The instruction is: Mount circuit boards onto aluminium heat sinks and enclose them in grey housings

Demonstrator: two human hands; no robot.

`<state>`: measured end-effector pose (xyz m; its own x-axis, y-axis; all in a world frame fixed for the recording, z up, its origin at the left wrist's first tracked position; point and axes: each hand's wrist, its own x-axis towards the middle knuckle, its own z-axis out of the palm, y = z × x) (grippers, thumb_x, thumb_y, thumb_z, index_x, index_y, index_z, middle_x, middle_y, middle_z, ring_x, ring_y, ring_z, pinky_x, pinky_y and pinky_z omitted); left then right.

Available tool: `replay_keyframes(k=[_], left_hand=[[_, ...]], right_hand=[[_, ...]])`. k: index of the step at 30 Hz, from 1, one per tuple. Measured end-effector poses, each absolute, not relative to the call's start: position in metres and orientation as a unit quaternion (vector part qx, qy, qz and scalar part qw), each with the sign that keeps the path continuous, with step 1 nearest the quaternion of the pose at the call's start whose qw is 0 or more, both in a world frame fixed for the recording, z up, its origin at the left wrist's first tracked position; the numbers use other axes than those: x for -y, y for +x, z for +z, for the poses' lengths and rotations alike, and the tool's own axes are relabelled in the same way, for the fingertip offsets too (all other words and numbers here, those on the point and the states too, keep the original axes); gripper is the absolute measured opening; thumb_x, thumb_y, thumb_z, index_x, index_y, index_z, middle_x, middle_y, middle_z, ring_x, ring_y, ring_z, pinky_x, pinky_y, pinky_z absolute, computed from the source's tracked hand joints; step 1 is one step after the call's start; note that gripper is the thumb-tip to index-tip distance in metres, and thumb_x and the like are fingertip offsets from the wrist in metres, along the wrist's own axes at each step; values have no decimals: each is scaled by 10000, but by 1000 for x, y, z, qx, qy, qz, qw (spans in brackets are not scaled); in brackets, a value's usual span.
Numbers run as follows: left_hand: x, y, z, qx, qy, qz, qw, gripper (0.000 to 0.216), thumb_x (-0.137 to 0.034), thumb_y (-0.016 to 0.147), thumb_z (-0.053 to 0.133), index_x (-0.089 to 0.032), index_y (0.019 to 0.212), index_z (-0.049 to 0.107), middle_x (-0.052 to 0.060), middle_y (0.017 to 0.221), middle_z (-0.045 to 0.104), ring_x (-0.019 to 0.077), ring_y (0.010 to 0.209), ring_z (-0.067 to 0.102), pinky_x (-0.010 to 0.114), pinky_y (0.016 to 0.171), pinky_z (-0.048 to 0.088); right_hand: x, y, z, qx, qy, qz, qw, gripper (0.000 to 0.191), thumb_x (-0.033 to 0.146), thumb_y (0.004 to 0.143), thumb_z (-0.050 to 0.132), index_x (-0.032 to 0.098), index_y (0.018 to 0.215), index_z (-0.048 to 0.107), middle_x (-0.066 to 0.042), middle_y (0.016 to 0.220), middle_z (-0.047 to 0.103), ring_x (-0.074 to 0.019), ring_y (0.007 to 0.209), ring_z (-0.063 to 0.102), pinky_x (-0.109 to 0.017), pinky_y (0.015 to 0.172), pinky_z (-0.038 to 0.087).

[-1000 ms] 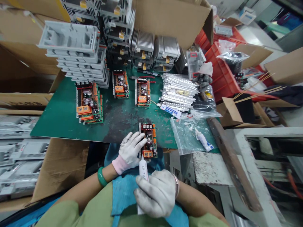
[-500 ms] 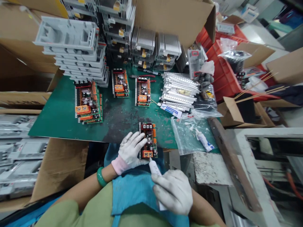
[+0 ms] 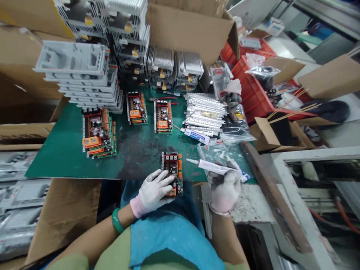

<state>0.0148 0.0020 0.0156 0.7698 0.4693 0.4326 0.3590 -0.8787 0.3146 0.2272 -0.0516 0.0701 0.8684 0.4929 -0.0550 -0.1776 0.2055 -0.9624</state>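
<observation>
A small circuit board (image 3: 180,174) with orange and dark red terminal blocks lies at the table's front edge, its near end reaching past the edge. My gloved left hand (image 3: 156,187) lies over its left and lower part with fingers stretched out. This hides part of the orange terminal block. To the right, my gloved right hand (image 3: 226,189) is closed around a white glue tube (image 3: 212,166). The tube lies nearly level, its nozzle pointing left toward the board. Below the right hand's tube is a clear plastic bag (image 3: 204,153) with another tube (image 3: 241,170) on it.
Stacked circuit boards (image 3: 98,131) stand at the left, with more boards (image 3: 137,107) behind. Grey housings (image 3: 73,62) and finned heatsinks (image 3: 160,60) rise at the back. Metal strips (image 3: 204,112) and a blue-white tube (image 3: 197,135) lie right. A wooden bar (image 3: 275,198) crosses the right edge.
My right hand has moved up and right with the glue tube, away from the board's near end. My left hand now covers more of the board's orange block. The camera view has shifted.
</observation>
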Motion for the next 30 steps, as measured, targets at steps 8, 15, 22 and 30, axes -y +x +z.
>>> replay_keyframes(k=[8,15,22,30], left_hand=[[-7,12,3,-196,928,304,92,324,-499,925,500,-256,801,676,-21,1064,725,191,1160,593,338,1066,344],[-8,13,3,-196,927,306,89,353,-494,935,478,-253,757,664,-30,1050,729,176,1144,603,311,1095,307],[-7,12,0,-199,931,295,86,260,-486,880,577,-268,777,676,-28,1039,728,171,1163,592,305,1119,298],[-5,11,-1,-205,930,290,97,248,-480,864,600,-263,767,672,-25,1052,727,182,1152,601,319,1099,343]], right_hand=[[28,232,58,143,-611,214,748,427,520,818,602,172,1063,574,-11,770,700,-104,457,573,-241,451,472],[27,235,54,143,-633,214,730,458,557,818,584,162,1049,571,-11,757,686,-95,445,560,-228,438,462],[26,236,58,154,-650,211,713,469,573,828,560,162,1054,568,-4,758,686,-78,429,537,-213,426,454],[28,236,60,170,-648,205,714,460,557,830,569,162,1067,563,-34,807,707,-86,419,539,-220,410,447]])
